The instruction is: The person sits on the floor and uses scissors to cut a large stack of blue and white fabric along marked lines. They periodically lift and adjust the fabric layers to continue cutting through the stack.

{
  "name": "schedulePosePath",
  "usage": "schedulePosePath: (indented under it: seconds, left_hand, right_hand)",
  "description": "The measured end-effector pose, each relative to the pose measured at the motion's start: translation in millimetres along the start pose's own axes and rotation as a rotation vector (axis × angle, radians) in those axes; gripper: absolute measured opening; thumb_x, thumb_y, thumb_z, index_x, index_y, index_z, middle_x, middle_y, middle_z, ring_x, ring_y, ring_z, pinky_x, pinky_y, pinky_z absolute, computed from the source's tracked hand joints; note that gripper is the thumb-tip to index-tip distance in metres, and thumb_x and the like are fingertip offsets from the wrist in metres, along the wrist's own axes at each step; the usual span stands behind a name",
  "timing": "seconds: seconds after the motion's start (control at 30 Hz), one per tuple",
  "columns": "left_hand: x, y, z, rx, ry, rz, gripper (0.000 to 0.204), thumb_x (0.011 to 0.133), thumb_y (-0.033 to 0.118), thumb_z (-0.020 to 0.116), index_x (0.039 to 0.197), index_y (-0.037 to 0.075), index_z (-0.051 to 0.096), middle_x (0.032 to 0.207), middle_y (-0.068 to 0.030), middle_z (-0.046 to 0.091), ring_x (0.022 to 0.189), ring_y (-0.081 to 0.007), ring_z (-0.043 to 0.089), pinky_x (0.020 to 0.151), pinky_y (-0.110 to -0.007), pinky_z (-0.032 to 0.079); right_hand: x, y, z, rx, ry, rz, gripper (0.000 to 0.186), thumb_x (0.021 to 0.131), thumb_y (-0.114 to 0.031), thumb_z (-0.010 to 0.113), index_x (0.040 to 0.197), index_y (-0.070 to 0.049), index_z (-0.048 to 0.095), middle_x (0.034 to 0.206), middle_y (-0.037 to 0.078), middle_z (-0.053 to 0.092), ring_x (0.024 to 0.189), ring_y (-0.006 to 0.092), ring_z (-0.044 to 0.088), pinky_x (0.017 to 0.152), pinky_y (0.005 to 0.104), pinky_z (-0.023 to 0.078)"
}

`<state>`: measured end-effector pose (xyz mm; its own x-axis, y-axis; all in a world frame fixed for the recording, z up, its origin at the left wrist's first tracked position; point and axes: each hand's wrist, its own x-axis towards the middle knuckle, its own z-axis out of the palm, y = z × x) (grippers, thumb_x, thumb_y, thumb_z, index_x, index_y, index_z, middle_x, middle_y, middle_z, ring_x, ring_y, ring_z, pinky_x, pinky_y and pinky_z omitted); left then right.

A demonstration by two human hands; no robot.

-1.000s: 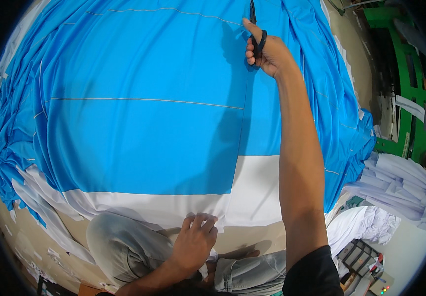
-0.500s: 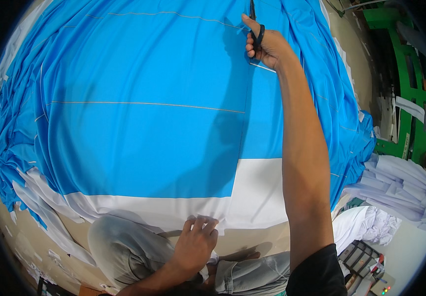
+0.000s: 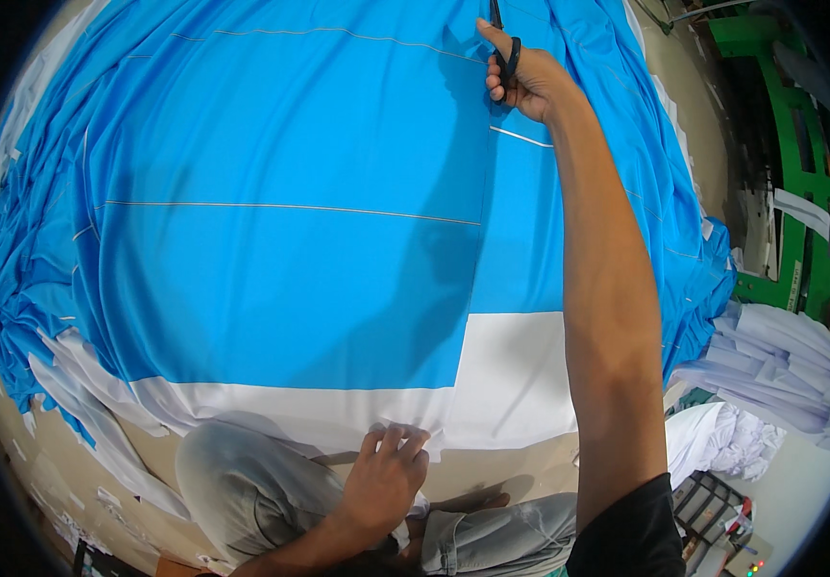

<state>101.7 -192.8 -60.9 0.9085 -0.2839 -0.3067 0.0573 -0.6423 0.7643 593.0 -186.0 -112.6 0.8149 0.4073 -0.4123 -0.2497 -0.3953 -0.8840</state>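
Bright blue fabric (image 3: 280,288) with a white border (image 3: 516,380) along its near edge spreads over the floor in front of me. Thin pale lines run across the blue, and a long cut runs away from me on the right side. At the far end of that cut my right hand (image 3: 530,82) grips black-handled scissors (image 3: 511,60), arm stretched out; the blades run out of view at the top. My left hand (image 3: 391,476) rests at the near white edge, its curled fingers gripping the fabric there.
My bent legs in grey jeans (image 3: 232,481) lie close to the near edge. Crumpled white cloth (image 3: 790,361) is heaped at the right, below a green metal frame (image 3: 770,115). A dark basket (image 3: 708,510) stands at the lower right. Scraps litter the floor at the lower left.
My right hand and the scissors have moved slightly farther away along the cut. My left hand stays at the near white edge. The whole view has shifted a little.
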Motion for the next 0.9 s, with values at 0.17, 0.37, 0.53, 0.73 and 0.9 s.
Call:
schedulePosePath:
  seconds: [0.17,0.37,0.53,0.73,0.9]
  left_hand:
    - [-3.0,2.7,-15.5,0.097,-0.01,-0.003,0.025,0.087,0.023,0.073,0.1,0.002,0.07,0.133,-0.0087,0.061,0.124,-0.0301,0.053,0.106,-0.047,0.043]
    - [-8.7,-67.8,-156.1,0.113,0.571,-0.211,0.046,0.085,0.014,0.08,0.127,0.005,0.063,0.125,-0.0163,0.067,0.118,-0.0353,0.064,0.101,-0.045,0.051]
    - [-5.1,-213.8,-242.7,0.613,0.613,-0.536,0.099,0.078,0.053,0.081,0.16,0.02,0.035,0.165,-0.0152,0.031,0.149,-0.0401,0.032,0.114,-0.066,0.029]
    - [-95.5,-205.0,-187.4,0.503,0.39,-0.745,0.121,0.067,0.063,0.084,0.165,0.026,0.023,0.173,-0.0133,0.012,0.157,-0.041,0.016,0.116,-0.075,0.014]
    - [-222.4,-171.9,-136.1,0.438,0.142,-0.888,0.119,0.062,0.055,0.087,0.162,0.021,0.031,0.168,-0.0199,0.024,0.148,-0.0474,0.034,0.116,-0.071,0.026]
  right_hand:
    - [-40.1,-14.6,-8.0,-0.085,-0.041,0.021,0.062,0.081,-0.063,0.08,0.078,-0.004,0.06,0.065,0.008,0.059,0.052,0.0182,0.062,0.046,0.0298,0.051]
    - [-131.3,46.5,-68.3,-0.835,0.484,-0.368,0.059,0.083,-0.053,0.082,0.095,0.001,0.063,0.083,0.017,0.066,0.077,0.0325,0.066,0.072,0.0401,0.053]
    - [-186.2,141.8,-142.3,-0.902,0.587,-0.571,0.068,0.085,-0.034,0.083,0.135,0.003,0.055,0.13,0.026,0.06,0.12,0.0382,0.06,0.101,0.0425,0.047]
    - [-309.1,174.6,-157.7,-0.703,0.413,-0.36,0.073,0.081,-0.028,0.087,0.138,0.003,0.053,0.129,0.024,0.062,0.121,0.0373,0.06,0.105,0.0443,0.046]
    - [-461.8,191.8,-157.5,-0.782,0.23,-0.134,0.068,0.08,-0.031,0.087,0.129,0.003,0.056,0.115,0.026,0.064,0.106,0.0427,0.064,0.091,0.0465,0.05]
